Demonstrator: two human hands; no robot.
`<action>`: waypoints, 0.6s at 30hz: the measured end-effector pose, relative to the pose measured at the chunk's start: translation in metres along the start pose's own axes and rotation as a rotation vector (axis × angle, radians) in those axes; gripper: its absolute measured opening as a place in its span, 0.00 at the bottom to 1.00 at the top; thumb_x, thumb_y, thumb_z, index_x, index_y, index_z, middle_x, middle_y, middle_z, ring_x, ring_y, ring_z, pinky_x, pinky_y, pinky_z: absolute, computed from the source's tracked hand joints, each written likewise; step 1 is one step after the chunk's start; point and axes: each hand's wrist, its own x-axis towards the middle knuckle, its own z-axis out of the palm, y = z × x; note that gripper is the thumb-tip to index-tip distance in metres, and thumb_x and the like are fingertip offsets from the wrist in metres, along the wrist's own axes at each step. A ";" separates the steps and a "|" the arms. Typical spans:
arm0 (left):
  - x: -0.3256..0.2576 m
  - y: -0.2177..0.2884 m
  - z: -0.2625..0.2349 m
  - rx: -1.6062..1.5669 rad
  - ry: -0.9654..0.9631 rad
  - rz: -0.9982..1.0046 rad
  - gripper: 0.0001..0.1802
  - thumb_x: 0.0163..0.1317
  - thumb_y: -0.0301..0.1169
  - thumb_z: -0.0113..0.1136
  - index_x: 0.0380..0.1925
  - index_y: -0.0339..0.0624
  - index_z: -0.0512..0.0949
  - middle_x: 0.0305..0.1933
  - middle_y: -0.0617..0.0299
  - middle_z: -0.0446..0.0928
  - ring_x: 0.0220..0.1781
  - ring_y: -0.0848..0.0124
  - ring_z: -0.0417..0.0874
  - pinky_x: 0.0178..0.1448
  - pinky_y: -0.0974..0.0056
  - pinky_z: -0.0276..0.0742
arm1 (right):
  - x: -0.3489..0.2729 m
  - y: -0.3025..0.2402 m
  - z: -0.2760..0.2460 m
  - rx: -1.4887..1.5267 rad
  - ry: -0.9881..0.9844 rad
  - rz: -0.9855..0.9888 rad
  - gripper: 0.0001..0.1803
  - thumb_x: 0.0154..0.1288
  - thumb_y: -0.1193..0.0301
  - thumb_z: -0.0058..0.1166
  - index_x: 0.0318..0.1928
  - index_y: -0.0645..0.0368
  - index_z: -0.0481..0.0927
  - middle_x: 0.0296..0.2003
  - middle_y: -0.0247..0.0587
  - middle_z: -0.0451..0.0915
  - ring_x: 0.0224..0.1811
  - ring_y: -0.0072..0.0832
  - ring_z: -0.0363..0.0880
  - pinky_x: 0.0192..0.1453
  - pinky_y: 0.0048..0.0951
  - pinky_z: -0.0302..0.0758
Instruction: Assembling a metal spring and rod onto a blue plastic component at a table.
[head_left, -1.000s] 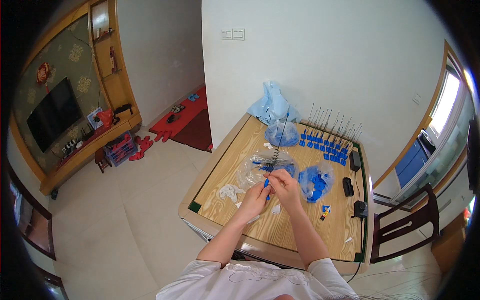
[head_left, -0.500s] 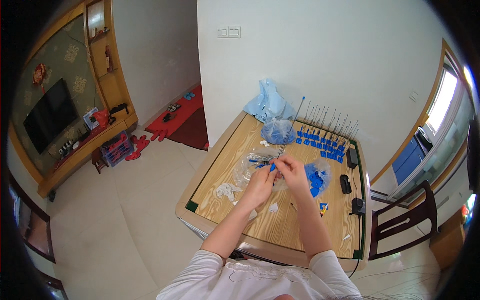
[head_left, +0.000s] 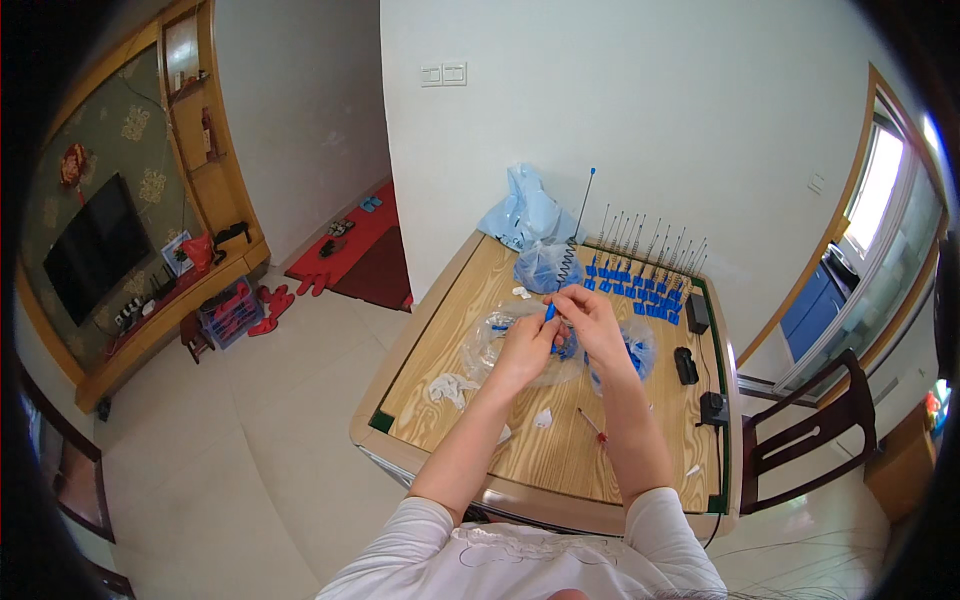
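A black coiled-spring rod [head_left: 567, 262] with a blue tip rises from the person's two hands above the bench [head_left: 445, 325], leaning slightly right. It stands steeper than half a second ago, when it slanted further right; the grip on it looks much the same. The left hand [head_left: 526, 348] has its fingers closed around the blue base piece [head_left: 550, 312] at the rod's lower end. The right hand [head_left: 588, 316] pinches narrowly just beside it, near the foot of the coil; exactly what its fingertips touch cannot be told.

Beneath the hands lies a clear plastic bag [head_left: 477, 347], and a bag of blue parts [head_left: 641, 345] is partly covered by the right forearm. Behind them, similar rods on blue bases [head_left: 636, 286] stand in rows. A red-handled tool [head_left: 601, 434] now shows left of the right forearm, which hides the small packet visible earlier.
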 end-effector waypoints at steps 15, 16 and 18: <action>-0.001 -0.002 0.007 0.181 0.087 0.134 0.13 0.60 0.31 0.44 0.27 0.33 0.73 0.27 0.49 0.76 0.32 0.55 0.78 0.37 0.56 0.70 | -0.004 0.007 -0.003 -0.014 0.066 -0.074 0.04 0.61 0.74 0.49 0.32 0.62 0.75 0.30 0.32 0.77 0.27 0.14 0.69 0.27 0.18 0.66; -0.001 -0.002 0.007 0.182 0.088 0.133 0.13 0.60 0.31 0.44 0.27 0.33 0.73 0.27 0.49 0.76 0.32 0.55 0.78 0.37 0.56 0.70 | -0.004 0.009 -0.003 -0.045 0.066 -0.126 0.04 0.61 0.75 0.49 0.32 0.62 0.75 0.30 0.32 0.77 0.27 0.14 0.69 0.27 0.18 0.66; -0.002 -0.002 0.008 0.186 0.090 0.125 0.13 0.61 0.32 0.44 0.28 0.32 0.73 0.27 0.50 0.77 0.31 0.56 0.78 0.37 0.57 0.70 | -0.005 0.011 -0.003 -0.075 0.066 -0.177 0.03 0.61 0.75 0.49 0.32 0.61 0.75 0.30 0.32 0.77 0.26 0.15 0.69 0.27 0.18 0.66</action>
